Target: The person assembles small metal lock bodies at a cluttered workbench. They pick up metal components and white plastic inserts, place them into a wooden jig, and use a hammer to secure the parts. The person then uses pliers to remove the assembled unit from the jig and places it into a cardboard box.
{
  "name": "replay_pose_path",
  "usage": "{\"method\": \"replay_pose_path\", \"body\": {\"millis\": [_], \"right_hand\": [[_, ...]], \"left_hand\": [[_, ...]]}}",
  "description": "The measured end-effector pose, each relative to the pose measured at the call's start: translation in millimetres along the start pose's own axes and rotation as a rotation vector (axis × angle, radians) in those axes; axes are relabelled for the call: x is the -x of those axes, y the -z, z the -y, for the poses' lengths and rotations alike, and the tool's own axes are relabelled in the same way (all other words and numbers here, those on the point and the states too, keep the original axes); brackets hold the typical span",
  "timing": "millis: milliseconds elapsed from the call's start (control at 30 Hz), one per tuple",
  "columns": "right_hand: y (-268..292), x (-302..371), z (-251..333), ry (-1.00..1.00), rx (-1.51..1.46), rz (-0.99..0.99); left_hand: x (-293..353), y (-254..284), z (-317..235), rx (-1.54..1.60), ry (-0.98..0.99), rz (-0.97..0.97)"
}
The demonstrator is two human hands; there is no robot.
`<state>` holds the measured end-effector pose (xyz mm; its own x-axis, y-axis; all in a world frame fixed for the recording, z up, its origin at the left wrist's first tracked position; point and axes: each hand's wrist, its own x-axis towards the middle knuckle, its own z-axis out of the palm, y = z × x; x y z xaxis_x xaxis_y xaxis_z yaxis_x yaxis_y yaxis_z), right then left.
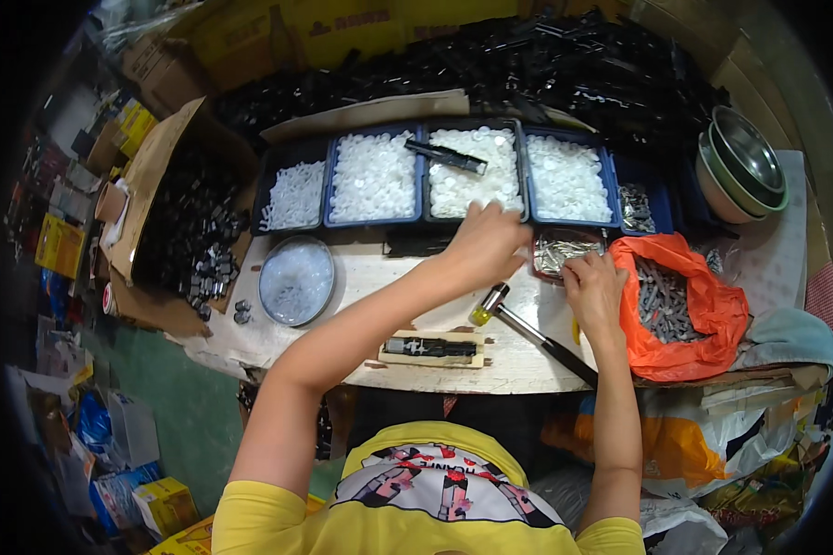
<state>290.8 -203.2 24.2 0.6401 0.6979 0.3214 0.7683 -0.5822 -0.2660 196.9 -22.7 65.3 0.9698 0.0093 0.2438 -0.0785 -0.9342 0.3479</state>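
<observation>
My left hand (491,242) is at the front edge of a bin of white discs (472,190), its fingers curled and slightly blurred; whatever they hold is hidden. Fingers bent downward, my right hand (594,282) is at a small tray of silvery metal parts (557,250); its fingertips are closed on something too small to make out. A black elongated part (446,157) lies across the white discs. In front of me, a wooden fixture (392,357) holds a black part with metal pieces (430,348). A hammer (541,338) with a yellow face rests between my forearms.
Bins of white pieces (377,180) line the back, before a heap of black parts (491,69). A round bowl (296,280) and a carton of black pieces (187,217) stand left. On the right are an orange bag of grey parts (631,347) and stacked bowls (740,166).
</observation>
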Motion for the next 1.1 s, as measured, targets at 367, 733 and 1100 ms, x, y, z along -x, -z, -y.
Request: {"method": "replay_pose_path", "body": {"millis": [367, 733, 1100], "right_hand": [[-16.8, -26.3, -2.3, 0.028, 0.182, 0.197], [-24.6, -29.1, -0.6, 0.069, 0.268, 0.175], [-0.3, -18.6, 11.3, -0.070, -0.236, 0.095]], "left_hand": [[-126.4, -63.1, 11.2, -0.373, -0.012, -0.008], [-76.9, -5.8, 11.3, 1.231, 0.378, -0.111], [104.0, -20.5, -1.2, 2.002, 0.540, -0.267]]}}
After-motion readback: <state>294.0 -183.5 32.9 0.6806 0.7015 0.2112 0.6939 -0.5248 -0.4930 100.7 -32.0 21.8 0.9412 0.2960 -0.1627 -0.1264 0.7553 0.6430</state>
